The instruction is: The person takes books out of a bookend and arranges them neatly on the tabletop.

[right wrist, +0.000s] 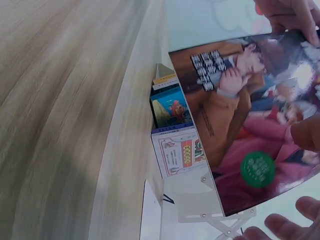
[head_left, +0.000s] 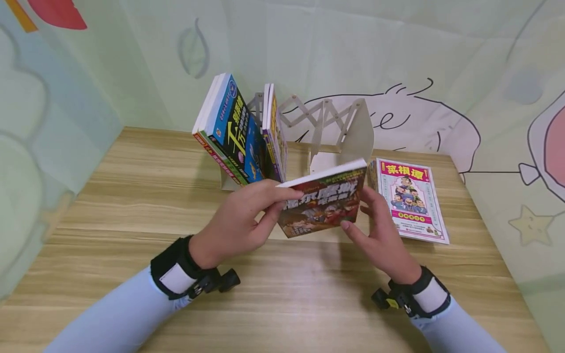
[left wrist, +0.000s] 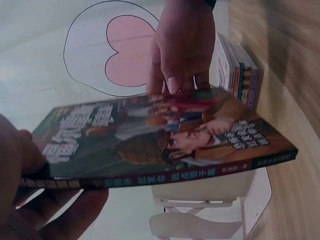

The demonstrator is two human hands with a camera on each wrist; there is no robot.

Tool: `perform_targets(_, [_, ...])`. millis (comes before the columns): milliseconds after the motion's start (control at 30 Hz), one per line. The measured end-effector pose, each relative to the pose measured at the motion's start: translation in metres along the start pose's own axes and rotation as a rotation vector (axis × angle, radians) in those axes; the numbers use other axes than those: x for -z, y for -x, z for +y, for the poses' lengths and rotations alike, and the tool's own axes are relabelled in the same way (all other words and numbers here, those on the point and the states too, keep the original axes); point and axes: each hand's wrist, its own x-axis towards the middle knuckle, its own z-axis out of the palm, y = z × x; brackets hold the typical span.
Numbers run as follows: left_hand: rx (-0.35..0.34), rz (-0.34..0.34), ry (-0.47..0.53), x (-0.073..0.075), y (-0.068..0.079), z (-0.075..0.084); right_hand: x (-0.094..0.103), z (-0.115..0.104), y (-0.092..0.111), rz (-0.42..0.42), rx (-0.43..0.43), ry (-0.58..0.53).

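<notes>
A thin paperback book (head_left: 320, 201) with a dark, illustrated comic-style cover is held tilted above the table. My left hand (head_left: 244, 218) grips its left end, the thumb and fingers on opposite sides in the left wrist view. My right hand (head_left: 381, 233) is at the other end, its thumb (right wrist: 307, 132) over the cover. The right fingers (right wrist: 287, 225) are spread beside the book's edge in the right wrist view, with a gap showing there. A detective-like figure in a brown coat and a round green mark show on the cover.
Several books (head_left: 236, 130) lean in an extending white bookend rack (head_left: 364, 130) at the back; thinner upright books (head_left: 274, 132) stand beside them. A stack of books topped by a pink-and-white cover (head_left: 410, 201) lies at right. A printed cloth wall (head_left: 145, 63) borders the wooden table (head_left: 282, 304).
</notes>
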Motion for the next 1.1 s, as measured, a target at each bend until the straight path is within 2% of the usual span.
perform_targets(67, [-0.045, -0.032, 0.021, 0.000, 0.001, 0.001, 0.000, 0.000, -0.001, -0.013, -0.003, -0.003])
perform_targets(133, [-0.068, -0.049, 0.027, -0.001, 0.002, 0.002, 0.001, 0.000, 0.000, -0.039, -0.043, -0.003])
perform_targets(267, [-0.069, -0.057, 0.028, -0.001, 0.002, 0.004, 0.001, 0.000, 0.003, -0.063, -0.112, 0.015])
perform_targets(367, [-0.065, -0.052, 0.028, -0.002, 0.003, 0.004, 0.000, 0.000, 0.005, -0.040, -0.093, 0.032])
perform_targets(567, [-0.003, -0.057, 0.031, -0.004, 0.005, 0.004, -0.002, 0.003, 0.009, 0.008, -0.033, 0.057])
perform_targets(733, [0.077, -0.112, 0.086, -0.004, 0.007, 0.003, 0.001, 0.007, 0.011, 0.028, -0.023, 0.025])
perform_targets(833, [0.116, -0.144, 0.122, -0.004, 0.009, 0.002, 0.006, 0.008, 0.013, 0.039, -0.054, 0.026])
perform_targets(1100, [0.146, -0.156, 0.099, -0.005, 0.011, -0.002, 0.026, 0.009, 0.017, 0.103, -0.128, 0.037])
